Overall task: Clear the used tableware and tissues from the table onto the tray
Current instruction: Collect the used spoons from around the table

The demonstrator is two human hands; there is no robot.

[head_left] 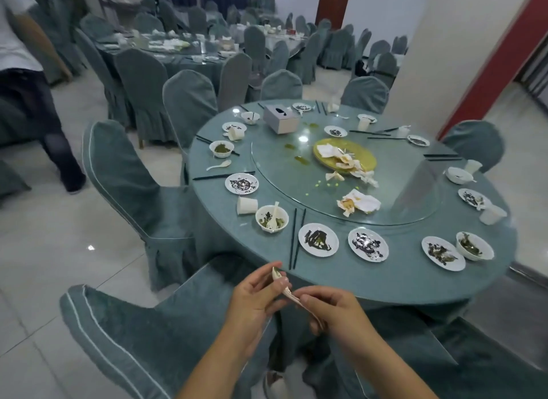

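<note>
Both hands are busy with one item: the left hand (257, 291) pinches the scoop end of a white ceramic soup spoon (282, 281) smeared with green, and the right hand (335, 312) has its fingers curled round the handle end. The spoon hangs in the air just off the near edge of the round teal-clothed table (341, 283), above a covered chair back, not yet set down anywhere

As far as can be judged, the clearing has barely begun. The flat round yellow tray (366, 158) on the clear glass turntable (415, 191) carries only some crumpled paper, while a bundle of stained white tissues (358, 204) and smaller scraps lie on the glass beside it. Around the rim nearly every place is uncleared: small white plates smeared with dark sauce (318, 239), white bowls with green leftovers (272, 218), pairs of black chopsticks (293, 238), a white paper cup on its side (246, 205) and another white spoon (219, 165) at the far left. A grey square tissue box (281, 118) stands at the far side

What is left is almost everything: the held spoon has to reach the tray, then the plates, bowls, cups, chopsticks and loose tissues need collecting; the tray sits near the middle, well apart from the hands
</note>
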